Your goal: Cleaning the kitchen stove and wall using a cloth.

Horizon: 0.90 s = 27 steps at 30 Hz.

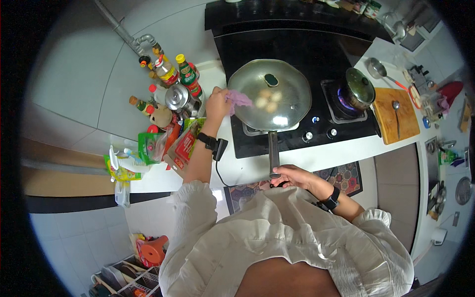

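Observation:
A pan with a clear domed lid (282,70) stands on the left burner of the black glass hob (248,148). Several pale round food pieces (269,101) show through the lid, which has a dark oval knob (271,80). My left hand (218,104) holds a purple cloth (239,101) at the pan's left rim. At the end of the pan's long handle (273,152), near the counter's front edge, is my right hand (293,176), its thumb and fingers around the tip. Each forearm wears a black strap.
Right of the pan, a lidded pot (358,89) sits over a lit blue flame. Beyond it, a wooden cutting board (402,118) bears a metal spoon (396,115). Left of the hob crowd sauce bottles (190,78), a metal canister (178,97) and food packets (185,146).

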Motion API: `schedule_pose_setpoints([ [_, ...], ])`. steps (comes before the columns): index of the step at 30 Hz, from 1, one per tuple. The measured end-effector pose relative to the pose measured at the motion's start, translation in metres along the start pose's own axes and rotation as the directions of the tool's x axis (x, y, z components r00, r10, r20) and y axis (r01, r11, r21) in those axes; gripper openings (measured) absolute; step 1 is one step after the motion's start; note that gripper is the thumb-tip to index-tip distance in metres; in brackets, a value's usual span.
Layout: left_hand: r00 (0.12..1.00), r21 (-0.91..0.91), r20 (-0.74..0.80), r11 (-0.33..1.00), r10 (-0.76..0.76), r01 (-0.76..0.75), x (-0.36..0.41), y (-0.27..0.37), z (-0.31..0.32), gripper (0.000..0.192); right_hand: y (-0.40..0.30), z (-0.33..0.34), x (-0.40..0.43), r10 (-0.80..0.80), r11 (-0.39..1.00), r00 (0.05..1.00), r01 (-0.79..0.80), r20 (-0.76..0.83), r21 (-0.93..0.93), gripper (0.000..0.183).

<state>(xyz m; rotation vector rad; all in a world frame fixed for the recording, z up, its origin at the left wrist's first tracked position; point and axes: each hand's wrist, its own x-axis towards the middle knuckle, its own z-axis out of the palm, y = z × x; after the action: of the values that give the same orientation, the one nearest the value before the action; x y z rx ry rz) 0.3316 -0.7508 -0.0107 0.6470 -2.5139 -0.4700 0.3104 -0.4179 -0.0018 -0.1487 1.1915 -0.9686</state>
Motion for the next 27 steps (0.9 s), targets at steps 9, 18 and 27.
schedule_pose_setpoints([
  [9,0.992,0.121,0.074,0.986,0.106,-0.115,0.056,-0.005,0.01,0.011,0.007,-0.005,0.004,-0.029,0.998,0.999,0.027,-0.024,-0.061,0.056],
  [18,0.985,0.228,0.151,0.967,0.084,-0.117,0.085,-0.011,0.015,0.017,0.0,-0.003,-0.011,-0.025,0.982,0.999,0.019,-0.03,-0.188,0.047],
  [27,0.949,-0.056,-0.051,0.947,0.312,-0.315,-0.012,0.089,-0.077,0.019,-0.098,0.004,-0.07,-0.79,0.327,0.612,0.458,0.027,-0.827,0.04],
])
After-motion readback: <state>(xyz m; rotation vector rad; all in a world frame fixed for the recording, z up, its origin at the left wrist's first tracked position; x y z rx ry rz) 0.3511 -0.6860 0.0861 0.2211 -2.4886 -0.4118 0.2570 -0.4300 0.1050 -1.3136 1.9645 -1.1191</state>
